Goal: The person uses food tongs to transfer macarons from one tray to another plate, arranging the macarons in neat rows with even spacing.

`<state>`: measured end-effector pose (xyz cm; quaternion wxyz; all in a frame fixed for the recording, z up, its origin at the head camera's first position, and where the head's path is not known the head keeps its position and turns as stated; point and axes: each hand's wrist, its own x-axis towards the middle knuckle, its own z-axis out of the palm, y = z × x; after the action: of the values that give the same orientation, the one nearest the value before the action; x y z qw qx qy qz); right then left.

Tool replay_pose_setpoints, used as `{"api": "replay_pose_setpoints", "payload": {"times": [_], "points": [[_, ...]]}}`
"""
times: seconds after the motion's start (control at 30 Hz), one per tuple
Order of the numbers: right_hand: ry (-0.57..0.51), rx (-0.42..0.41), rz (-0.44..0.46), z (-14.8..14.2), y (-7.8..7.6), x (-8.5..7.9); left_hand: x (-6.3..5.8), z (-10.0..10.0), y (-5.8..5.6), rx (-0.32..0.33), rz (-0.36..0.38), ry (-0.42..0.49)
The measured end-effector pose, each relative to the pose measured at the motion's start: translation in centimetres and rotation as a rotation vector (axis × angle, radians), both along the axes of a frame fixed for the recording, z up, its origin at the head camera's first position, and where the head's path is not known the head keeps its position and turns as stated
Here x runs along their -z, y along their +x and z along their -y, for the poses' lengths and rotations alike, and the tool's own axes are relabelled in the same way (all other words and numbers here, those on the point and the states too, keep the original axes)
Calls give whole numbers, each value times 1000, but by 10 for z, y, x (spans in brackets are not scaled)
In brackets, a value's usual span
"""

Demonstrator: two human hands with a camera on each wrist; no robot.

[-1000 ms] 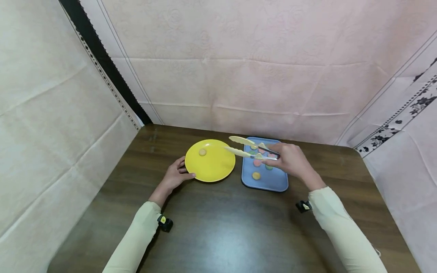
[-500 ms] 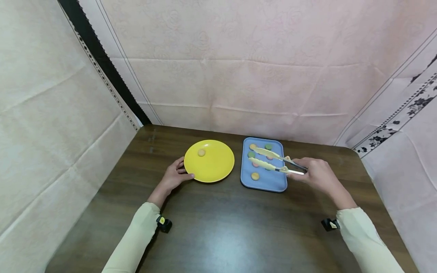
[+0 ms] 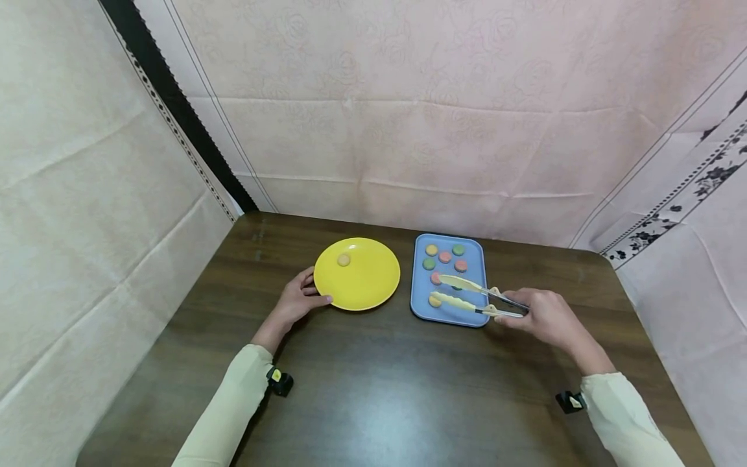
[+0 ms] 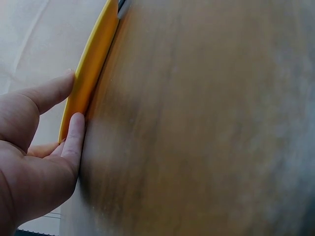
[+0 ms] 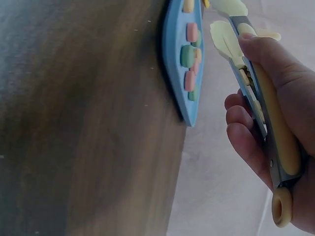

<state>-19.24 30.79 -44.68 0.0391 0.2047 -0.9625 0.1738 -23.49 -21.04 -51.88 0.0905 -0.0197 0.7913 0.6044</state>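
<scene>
My left hand (image 3: 296, 301) holds the near-left rim of a yellow plate (image 3: 364, 279); in the left wrist view its thumb is on the rim and its fingers at the plate's side. A small pale-yellow disc (image 3: 343, 259) lies on the plate. My right hand (image 3: 545, 314) grips metal tongs (image 3: 458, 282) with cream tips, seen along their handle in the right wrist view. Their spread tips point left over the blue tray (image 3: 455, 316), close to a yellow disc (image 3: 434, 301). Nothing shows between the tips. The tongs partly cover a green disc.
Several thick discs in pink, green and yellow lie on the tray, such as a green disc (image 3: 428, 264). Plate and tray stand side by side near the far edge of a dark wooden table (image 3: 373, 376). Pale cloth (image 3: 373, 149) hangs behind.
My right hand has drawn back to the right and toward me with the tongs, whose tips went from beside the plate to over the tray's near part. My left hand stays at the plate.
</scene>
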Motion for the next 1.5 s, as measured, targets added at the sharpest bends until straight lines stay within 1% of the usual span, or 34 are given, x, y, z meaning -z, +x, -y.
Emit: {"api": "replay_pose_setpoints", "payload": {"times": [0.23, 0.43, 0.67, 0.7, 0.73, 0.9, 0.97, 1.1, 1.33, 1.5], "points": [[-3, -13, 28, 1, 1, 10, -1, 1, 0, -3, 2, -3], [-3, -15, 54, 0, 4, 14, 0, 1, -1, -5, 1, -12], [-10, -37, 30, 2, 6, 15, 3, 1, -2, 0, 4, -9], [-8, -34, 30, 2, 7, 15, 1, 1, -2, 3, 10, -11], [-6, -31, 30, 3, 6, 15, -5, -1, 0, 7, 15, -12], [7, -27, 20, 2, 6, 15, -6, -1, -1, 5, 24, -20], [5, -32, 18, 2, 6, 15, 1, 1, -5, 0, 25, -14], [10, -29, 14, 1, 7, 17, 0, 0, -7, 4, 34, -11], [2, -18, 1, 1, 6, 17, 3, 0, -3, -4, 1, -5], [-24, -13, -23, 4, 0, 15, 3, 0, -1, -4, -13, -5]]}}
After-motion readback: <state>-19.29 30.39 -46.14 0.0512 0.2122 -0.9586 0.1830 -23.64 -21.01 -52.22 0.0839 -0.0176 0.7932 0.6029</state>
